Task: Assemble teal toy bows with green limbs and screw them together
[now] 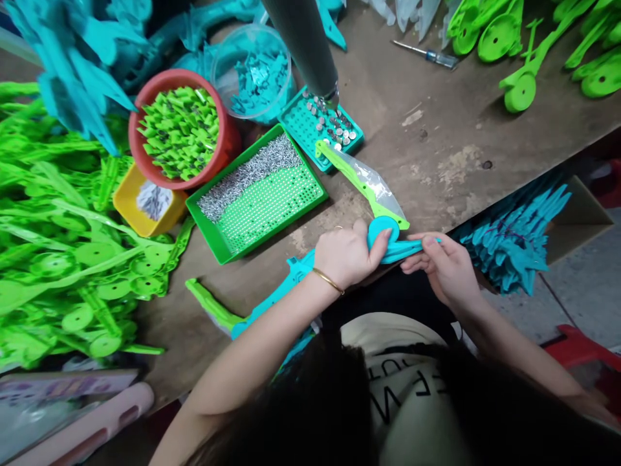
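Observation:
My left hand (343, 254) is closed around a long teal plastic toy part (383, 234), with the thumb along its round disc. Past the disc, the fingers of my right hand (445, 264) pinch the narrow tip of this part at the table's front edge. A bright green arm with a clear plastic blade (366, 184) reaches up from beside the disc. Left of my left wrist, the teal body (276, 294) runs down towards a second green arm (213, 304). My left forearm hides some of the body.
A green tray (272, 194) of small metal screws and a teal tray (295, 120) with metal discs lie ahead. A dark powered driver (310, 52) hangs above. Left are a red pot (145, 162), a yellow container (129, 194) and green parts (72, 259). A screwdriver (429, 56) lies far right.

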The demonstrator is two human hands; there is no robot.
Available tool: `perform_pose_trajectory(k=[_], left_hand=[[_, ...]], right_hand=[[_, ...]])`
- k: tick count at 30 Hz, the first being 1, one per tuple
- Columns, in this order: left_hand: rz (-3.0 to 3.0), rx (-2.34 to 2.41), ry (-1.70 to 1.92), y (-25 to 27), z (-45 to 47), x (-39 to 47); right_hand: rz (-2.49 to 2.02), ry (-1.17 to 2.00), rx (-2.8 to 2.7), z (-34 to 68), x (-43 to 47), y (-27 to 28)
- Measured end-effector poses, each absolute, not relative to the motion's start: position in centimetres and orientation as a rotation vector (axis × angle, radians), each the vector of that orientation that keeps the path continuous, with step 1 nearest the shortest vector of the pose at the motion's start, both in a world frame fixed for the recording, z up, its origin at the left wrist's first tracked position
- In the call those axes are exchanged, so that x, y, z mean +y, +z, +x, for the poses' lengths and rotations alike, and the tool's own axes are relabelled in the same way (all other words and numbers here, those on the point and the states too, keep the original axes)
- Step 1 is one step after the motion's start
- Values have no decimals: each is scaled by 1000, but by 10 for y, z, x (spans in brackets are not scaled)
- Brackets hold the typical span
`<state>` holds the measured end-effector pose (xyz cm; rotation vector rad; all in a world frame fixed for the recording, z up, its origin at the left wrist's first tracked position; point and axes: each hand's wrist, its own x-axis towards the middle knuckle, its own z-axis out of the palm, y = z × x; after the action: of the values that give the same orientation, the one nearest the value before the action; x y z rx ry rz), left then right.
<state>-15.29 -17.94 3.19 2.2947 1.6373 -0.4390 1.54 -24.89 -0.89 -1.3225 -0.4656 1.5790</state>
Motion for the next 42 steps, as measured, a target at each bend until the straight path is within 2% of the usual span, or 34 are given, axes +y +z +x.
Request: perform_pose_trajectory(k=[3, 8, 11, 15, 20, 22, 25, 29, 35, 37, 42], left_hand=[[2291, 1655, -398, 32, -150, -178], [2299, 1639, -364, 36, -139, -178], [2279, 1583, -332, 41, -143, -177], [2213, 1591, -457, 44, -165, -174], [2185, 1676, -516, 36, -169, -177], [2168, 1705, -496, 34, -163, -178], [2190, 1670, -383, 36, -166, -181], [2265, 1683, -55, 44, -205, -201], [1980, 1862, -558, 45, -252, -235], [1981, 1900, -560, 42, -251, -237], [1943, 1896, -442, 43, -233, -234]], right_hand=[[-1324, 1528, -433, 13, -247, -9], [-1226, 1753, -480, 1, -248, -14], [-1260, 1696, -542, -3, -251, -20], [-1302, 1629, -549, 3, -252, -26], [-1235, 1791, -480, 10, -247, -22], [-1234, 1760, -417, 8, -245, -20], [-1304, 1592, -388, 6, -244, -19], [-1346, 1501, -394, 17, -242, -20], [-1348, 1430, -423, 39, -231, -15], [-1337, 1480, -472, 29, -232, -13], [-1369, 1853, -825, -29, -252, -9]])
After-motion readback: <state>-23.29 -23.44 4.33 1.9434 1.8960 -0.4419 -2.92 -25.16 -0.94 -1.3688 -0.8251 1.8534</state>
